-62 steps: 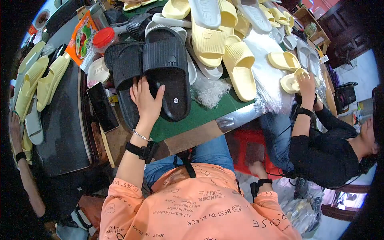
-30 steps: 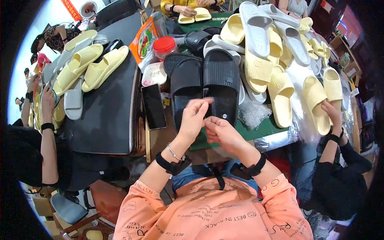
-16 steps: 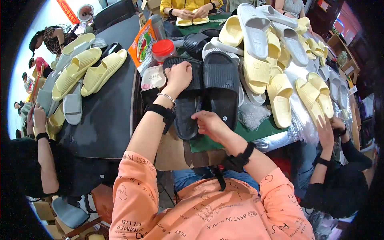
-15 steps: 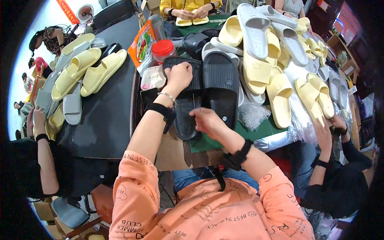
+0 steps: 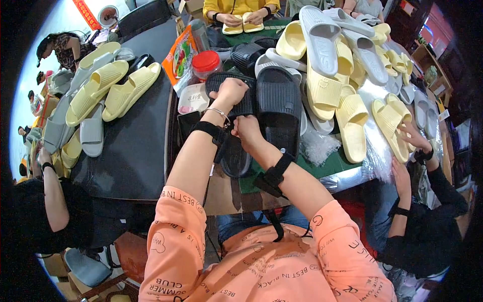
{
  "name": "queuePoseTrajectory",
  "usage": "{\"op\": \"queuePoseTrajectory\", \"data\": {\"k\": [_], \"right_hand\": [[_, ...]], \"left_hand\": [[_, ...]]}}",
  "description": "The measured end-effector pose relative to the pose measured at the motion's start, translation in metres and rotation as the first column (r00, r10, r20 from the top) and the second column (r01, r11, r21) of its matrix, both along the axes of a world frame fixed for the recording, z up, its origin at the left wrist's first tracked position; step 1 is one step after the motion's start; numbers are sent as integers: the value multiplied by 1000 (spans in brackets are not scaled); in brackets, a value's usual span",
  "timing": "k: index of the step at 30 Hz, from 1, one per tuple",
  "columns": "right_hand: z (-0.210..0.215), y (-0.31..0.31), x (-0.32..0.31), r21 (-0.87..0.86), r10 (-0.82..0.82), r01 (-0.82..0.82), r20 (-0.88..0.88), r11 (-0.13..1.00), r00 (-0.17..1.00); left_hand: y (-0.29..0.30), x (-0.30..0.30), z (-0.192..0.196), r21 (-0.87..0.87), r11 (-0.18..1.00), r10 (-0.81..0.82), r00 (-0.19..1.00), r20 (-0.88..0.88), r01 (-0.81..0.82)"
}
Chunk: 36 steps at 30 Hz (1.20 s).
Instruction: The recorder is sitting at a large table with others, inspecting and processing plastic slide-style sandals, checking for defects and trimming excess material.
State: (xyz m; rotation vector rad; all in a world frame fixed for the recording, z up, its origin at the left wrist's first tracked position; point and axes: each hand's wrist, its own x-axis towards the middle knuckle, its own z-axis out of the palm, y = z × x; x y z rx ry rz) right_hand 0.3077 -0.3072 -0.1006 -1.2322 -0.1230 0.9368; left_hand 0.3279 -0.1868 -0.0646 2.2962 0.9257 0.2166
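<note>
Two black slippers lie side by side before me. My left hand [image 5: 231, 93] is closed on top of the strap of the left black slipper [image 5: 236, 160]; its fingertips are hidden, so what they hold does not show. Just below it, my right hand [image 5: 248, 132] is pinched at the strap's near edge, over the slipper's footbed. Anything small between its fingers is too hidden to name. To the right, the other black slipper [image 5: 278, 98] lies sole down, untouched, with a ribbed strap and a small pale round sticker at its heel.
A red-lidded jar [image 5: 206, 63], a small pale box [image 5: 193, 98] and an orange packet [image 5: 180, 58] stand left of the slippers. A heap of yellow and grey slippers [image 5: 322, 45] rises at right, beside a clear plastic bag [image 5: 320, 146]. Co-workers' hands [image 5: 402, 176] work on both sides and opposite.
My right hand has moved up and forward from the footbed to the strap's edge. A thin pale strand seen there before is now hidden. My left hand has shifted slightly right.
</note>
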Motion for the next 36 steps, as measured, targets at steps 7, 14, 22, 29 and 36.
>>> {"op": "queuePoseTrajectory", "data": {"k": [7, 14, 22, 29, 36], "right_hand": [[34, -96, 13, -337, 625, -534, 530, 775, 573], [95, -183, 4, -639, 633, -26, 766, 769, -106], [76, -153, 0, -446, 454, 87, 867, 891, -204], [35, -119, 34, -302, 335, 146, 876, 942, -349], [31, -91, 54, -418, 447, 160, 859, 894, -250]], "left_hand": [[9, -8, 7, -368, 930, 181, 892, 415, -17], [4, -12, 26, -422, 905, 226, 785, 576, 49], [-10, -16, 34, -486, 853, 200, 742, 640, 189], [-30, -15, 54, -503, 787, 24, 797, 603, 356], [-52, 1, 57, -446, 828, -146, 899, 413, 340]]}}
